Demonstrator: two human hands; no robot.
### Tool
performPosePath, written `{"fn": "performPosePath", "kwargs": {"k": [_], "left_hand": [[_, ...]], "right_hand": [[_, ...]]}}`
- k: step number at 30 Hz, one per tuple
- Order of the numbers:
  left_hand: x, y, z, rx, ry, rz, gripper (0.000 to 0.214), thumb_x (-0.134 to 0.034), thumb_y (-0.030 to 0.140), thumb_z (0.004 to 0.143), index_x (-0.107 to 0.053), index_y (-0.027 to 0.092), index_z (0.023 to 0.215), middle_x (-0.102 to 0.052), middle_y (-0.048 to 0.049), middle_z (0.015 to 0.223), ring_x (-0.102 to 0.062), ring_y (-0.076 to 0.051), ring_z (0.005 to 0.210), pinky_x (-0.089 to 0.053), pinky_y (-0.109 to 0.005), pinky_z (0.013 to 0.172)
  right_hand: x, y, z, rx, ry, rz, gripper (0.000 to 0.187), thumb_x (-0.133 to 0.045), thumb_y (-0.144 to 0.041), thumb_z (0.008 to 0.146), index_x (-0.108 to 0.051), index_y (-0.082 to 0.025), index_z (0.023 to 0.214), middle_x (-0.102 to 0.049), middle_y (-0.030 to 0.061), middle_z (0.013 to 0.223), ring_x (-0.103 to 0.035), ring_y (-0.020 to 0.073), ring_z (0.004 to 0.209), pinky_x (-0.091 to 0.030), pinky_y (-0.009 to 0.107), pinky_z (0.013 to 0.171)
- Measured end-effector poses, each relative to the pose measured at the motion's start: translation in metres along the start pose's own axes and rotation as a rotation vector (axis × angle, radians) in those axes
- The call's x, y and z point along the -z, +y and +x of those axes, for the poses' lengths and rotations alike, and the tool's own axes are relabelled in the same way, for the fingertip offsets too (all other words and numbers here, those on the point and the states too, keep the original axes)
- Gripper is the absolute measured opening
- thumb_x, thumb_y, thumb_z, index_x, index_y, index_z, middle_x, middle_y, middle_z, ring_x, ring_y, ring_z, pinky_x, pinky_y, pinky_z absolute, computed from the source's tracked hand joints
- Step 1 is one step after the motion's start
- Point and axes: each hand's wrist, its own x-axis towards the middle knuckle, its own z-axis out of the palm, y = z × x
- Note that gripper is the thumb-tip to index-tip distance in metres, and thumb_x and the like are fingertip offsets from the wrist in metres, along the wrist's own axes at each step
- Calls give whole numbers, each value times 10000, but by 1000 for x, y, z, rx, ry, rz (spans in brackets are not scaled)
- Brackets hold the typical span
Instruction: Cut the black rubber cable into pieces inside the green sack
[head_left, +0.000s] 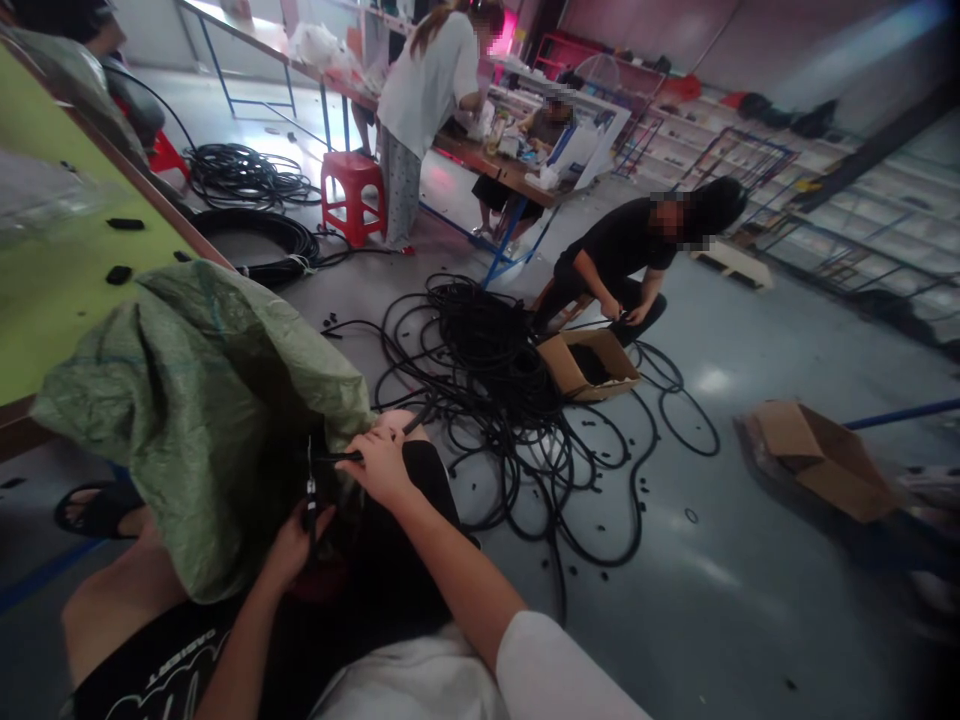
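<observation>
My left hand [296, 545] is closed round the dark handles of a pair of cutters [311, 485], whose metal head points up. Between the fingers of my right hand [379, 465] runs a black cable or hose [416, 418]. Its short end sticks out leftward and meets the cutters' head; whether the blades touch it I cannot tell. Over my lap, just beyond the cutters, a green woven sack [217, 370] gapes with a dark inside. The sack's contents are hidden in shadow.
A large tangle of black cable [487, 350] covers the floor ahead, with small black pieces scattered around. Beyond it a seated co-worker [619, 250] bends over a cardboard box [566, 368]. A yellow-green table [67, 270] stands left, a red stool [352, 195] farther back.
</observation>
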Motion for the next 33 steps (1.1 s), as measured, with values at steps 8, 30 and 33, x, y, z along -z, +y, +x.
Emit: {"fn": "performPosePath", "kwargs": {"k": [8,30,33], "left_hand": [[3,0,2,-85,19,-66,669,-596,627,718,-544,134,1168,-630,-147,1178,-572,-310,1132,-422,-448,996],[27,-12,5,-76,160,52,668,-700,624,583,-546,173,1051,-678,-116,1016,-647,-307,962,-500,-426,878],[29,-10,4,-63,185,5,658,-679,660,582,-564,192,1030,-680,-98,1007,-647,-310,966,-498,-442,889]], "right_hand": [[2,-4,1,-23,-31,-28,282,-607,-509,857,-609,-250,966,-672,15,1004,-475,200,1095,-184,411,1023],[6,-3,-1,-11,3,14,254,-558,-494,895,-605,-265,994,-669,2,1008,-489,190,1071,-180,406,1038],[5,-2,-1,4,21,17,258,-545,-503,900,-600,-271,997,-671,-6,996,-495,184,1060,-186,403,1032]]}}
